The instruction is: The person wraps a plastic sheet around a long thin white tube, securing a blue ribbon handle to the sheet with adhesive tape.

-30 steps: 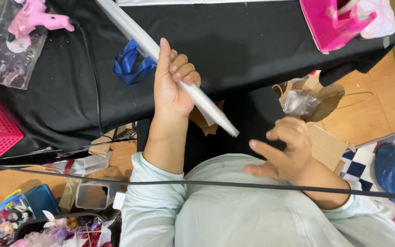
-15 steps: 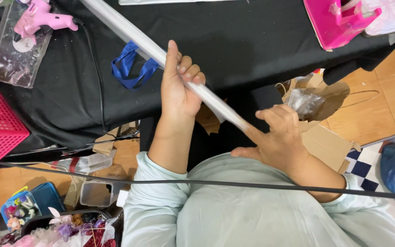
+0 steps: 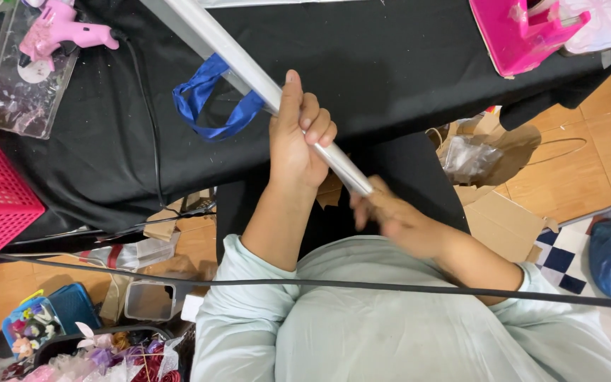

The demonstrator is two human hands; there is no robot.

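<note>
Both hands on silver roll (image 3: pixel 249 67): left hand (image 3: pixel 298 141) wrapped round mid, right hand (image 3: pixel 383 212) blurred, gripping its end.

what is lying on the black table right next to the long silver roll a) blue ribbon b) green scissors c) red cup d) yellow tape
a, a looped blue ribbon lies on the black table against the silver roll, just above the left hand gripping that roll.

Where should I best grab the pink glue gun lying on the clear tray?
Grip the pink glue gun by its handle, coming from above. It lies flat on the clear tray, nozzle pointing right with the black cord trailing away, so the handle seems the safest, most exposed part.
</note>
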